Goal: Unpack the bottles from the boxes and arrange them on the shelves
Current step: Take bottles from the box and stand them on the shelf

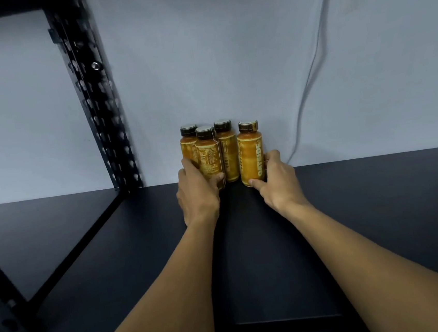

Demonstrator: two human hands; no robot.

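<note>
Nearest, on the dark shelf (pixel 112 244), the left hand (pixel 197 192) curls round the front-left bottle (pixel 209 156) and the right hand (pixel 276 181) round the rightmost bottle (pixel 251 154) (all upright, orange, black-capped), with two more bottles (pixel 227 148) just behind, near the grey wall (pixel 201 59).

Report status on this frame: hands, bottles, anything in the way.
Left hand grips front-left bottle. Right hand grips rightmost bottle. All four upright on shelf, at the wall. Cable off right, clear of them.
</note>
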